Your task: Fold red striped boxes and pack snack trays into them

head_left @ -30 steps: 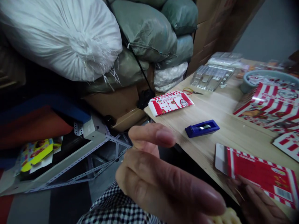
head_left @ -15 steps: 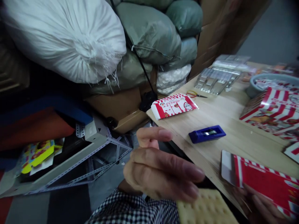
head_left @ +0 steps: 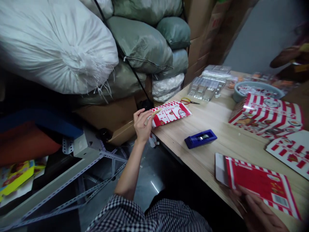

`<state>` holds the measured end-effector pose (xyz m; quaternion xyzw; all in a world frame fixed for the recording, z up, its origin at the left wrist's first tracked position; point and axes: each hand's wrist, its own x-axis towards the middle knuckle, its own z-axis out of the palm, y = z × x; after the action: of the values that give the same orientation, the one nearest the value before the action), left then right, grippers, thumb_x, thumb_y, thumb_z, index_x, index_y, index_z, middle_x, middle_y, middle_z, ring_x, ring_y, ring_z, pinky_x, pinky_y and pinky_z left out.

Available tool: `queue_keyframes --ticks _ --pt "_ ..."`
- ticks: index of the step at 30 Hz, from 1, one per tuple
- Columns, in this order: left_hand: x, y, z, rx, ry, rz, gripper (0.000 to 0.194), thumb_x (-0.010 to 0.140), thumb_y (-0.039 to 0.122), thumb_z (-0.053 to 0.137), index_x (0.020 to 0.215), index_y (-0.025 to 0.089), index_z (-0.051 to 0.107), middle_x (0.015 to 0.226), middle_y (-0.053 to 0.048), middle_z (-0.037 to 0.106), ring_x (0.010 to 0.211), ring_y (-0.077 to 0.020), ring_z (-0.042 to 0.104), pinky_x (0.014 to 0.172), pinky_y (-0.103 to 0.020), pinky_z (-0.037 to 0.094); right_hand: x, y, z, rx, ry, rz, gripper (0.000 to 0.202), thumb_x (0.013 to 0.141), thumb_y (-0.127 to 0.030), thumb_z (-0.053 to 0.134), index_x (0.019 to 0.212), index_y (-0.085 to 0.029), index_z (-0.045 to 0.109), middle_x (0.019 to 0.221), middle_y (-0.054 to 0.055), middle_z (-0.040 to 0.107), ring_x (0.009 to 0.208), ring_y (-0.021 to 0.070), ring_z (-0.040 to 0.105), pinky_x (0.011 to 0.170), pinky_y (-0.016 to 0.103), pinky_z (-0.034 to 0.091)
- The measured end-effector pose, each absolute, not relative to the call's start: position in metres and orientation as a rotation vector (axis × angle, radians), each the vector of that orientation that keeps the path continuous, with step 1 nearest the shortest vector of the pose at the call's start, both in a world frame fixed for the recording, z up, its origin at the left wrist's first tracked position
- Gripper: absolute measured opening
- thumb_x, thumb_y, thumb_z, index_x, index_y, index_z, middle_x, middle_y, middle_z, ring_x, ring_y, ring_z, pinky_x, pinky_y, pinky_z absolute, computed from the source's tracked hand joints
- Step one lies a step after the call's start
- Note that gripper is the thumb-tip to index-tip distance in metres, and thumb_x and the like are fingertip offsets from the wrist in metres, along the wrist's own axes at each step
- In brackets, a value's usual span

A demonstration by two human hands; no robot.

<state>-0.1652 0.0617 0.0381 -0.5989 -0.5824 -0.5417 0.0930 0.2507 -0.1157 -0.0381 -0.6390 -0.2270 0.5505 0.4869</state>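
Pale wooden counter (head_left: 217,124), with your left hand (head_left: 143,125) and right hand (head_left: 259,207) each holding something at its edge.
Beyond the counter, a huge white sack (head_left: 55,48) bulges beside piled green sacks (head_left: 147,45). A red-and-white striped box (head_left: 267,114) stands toward the right, a grey-blue basin (head_left: 278,94) of small packets behind it. Nearest you, a red carton (head_left: 256,175) with a white end flap slants in your right hand, its grip closed on the near edge. At the far left corner lies a checkered carton (head_left: 172,115); your left hand is at its left end, contact unclear. Between the cartons sits a blue tape dispenser (head_left: 201,139); farther back, yellow-handled scissors (head_left: 189,101). Smallest, a thin tan cracker (head_left: 156,111), seen edge-on, is pinched in your left grip.
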Motion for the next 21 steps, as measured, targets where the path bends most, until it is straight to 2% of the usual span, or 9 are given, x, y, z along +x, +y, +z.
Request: queue_keyframes --ticks 2,4,9,11,13,15,17,19,21 --pt "-0.179 0.085 0.015 -1.869 -1.866 -1.442 0.019 0.094 0.029 0.058 0.095 0.018 0.073 0.107 -0.011 0.075 0.117 -0.0279 0.055 0.103 -0.048 0.041 0.242 -0.121 -0.021 -1.513 -0.478 1.335 0.041 0.068 -0.044 0.083 0.105 -0.029 0.076 0.114 0.005 0.076 0.112 0.0276 0.07 0.089 0.031 0.062" --pt "-0.19 0.102 -0.004 -1.95 -1.954 -1.255 0.021 0.094 0.029 0.058 0.097 0.015 0.073 0.11 -0.014 0.074 0.118 -0.0299 0.052 0.104 -0.05 0.037 0.24 -0.125 -0.009 -1.471 -0.471 1.316 0.038 0.069 -0.042 0.084 0.103 -0.027 0.077 0.106 0.005 0.078 0.108 0.0248 0.072 0.097 0.031 0.057" --pt "-0.209 0.135 -0.033 -2.178 -1.989 -0.954 0.027 0.094 0.035 0.053 0.1 0.016 0.071 0.111 -0.01 0.073 0.118 -0.0294 0.048 0.106 -0.048 0.029 0.279 -0.127 -0.004 -1.499 -0.581 1.01 0.035 0.076 -0.046 0.08 0.103 -0.023 0.077 0.096 0.007 0.079 0.101 0.0235 0.073 0.108 0.044 0.047" --pt "-0.211 0.137 -0.032 -2.261 -1.968 -0.861 0.027 0.093 0.033 0.052 0.1 0.014 0.07 0.111 -0.012 0.073 0.117 -0.0304 0.049 0.105 -0.048 0.03 0.304 -0.122 -0.004 -1.572 -0.744 0.852 0.036 0.081 -0.047 0.075 0.107 -0.023 0.076 0.101 0.008 0.078 0.104 0.0251 0.071 0.11 0.049 0.044" --pt "-0.206 0.129 -0.024 -2.288 -1.935 -0.777 0.03 0.091 0.03 0.051 0.106 0.012 0.069 0.12 -0.016 0.07 0.119 -0.0331 0.048 0.104 -0.049 0.032 0.328 -0.108 -0.004 -1.63 -1.064 0.723 0.04 0.085 -0.046 0.071 0.118 -0.024 0.072 0.119 0.01 0.073 0.117 0.0275 0.065 0.112 0.051 0.04" --pt "-0.19 0.111 -0.012 -2.257 -1.882 -0.761 0.038 0.091 0.029 0.049 0.121 0.011 0.064 0.136 -0.019 0.06 0.125 -0.0354 0.046 0.105 -0.051 0.031 0.346 -0.085 -0.007 -1.674 -1.508 0.629 0.059 0.081 -0.046 0.074 0.135 -0.027 0.061 0.144 0.011 0.057 0.138 0.0317 0.046 0.117 0.053 0.03" --pt "-0.16 0.089 -0.003 -2.225 -1.812 -0.86 0.044 0.093 0.03 0.048 0.132 0.012 0.058 0.143 -0.018 0.055 0.127 -0.0348 0.047 0.107 -0.05 0.032 0.356 -0.057 -0.016 -1.773 -1.943 0.57 0.093 0.068 -0.047 0.085 0.15 -0.028 0.044 0.161 0.013 0.033 0.152 0.039 0.016 0.12 0.06 0.012" --pt "-0.121 0.066 0.001 -2.286 -1.745 -1.012 0.038 0.095 0.033 0.05 0.124 0.014 0.063 0.128 -0.016 0.066 0.116 -0.0314 0.057 0.104 -0.046 0.039 0.359 -0.028 -0.029 -1.839 -2.277 0.562 0.12 0.055 -0.045 0.092 0.157 -0.028 0.031 0.167 0.015 0.015 0.152 0.045 -0.002 0.117 0.066 -0.003" --pt "-0.076 0.045 -0.001 -2.418 -1.728 -1.12 0.027 0.094 0.036 0.054 0.102 0.017 0.072 0.099 -0.012 0.075 0.095 -0.0276 0.065 0.094 -0.042 0.047 0.356 -0.004 -0.038 -1.826 -2.461 0.603 0.13 0.049 -0.04 0.094 0.158 -0.029 0.024 0.166 0.017 0.014 0.151 0.0478 -0.001 0.114 0.069 -0.008"
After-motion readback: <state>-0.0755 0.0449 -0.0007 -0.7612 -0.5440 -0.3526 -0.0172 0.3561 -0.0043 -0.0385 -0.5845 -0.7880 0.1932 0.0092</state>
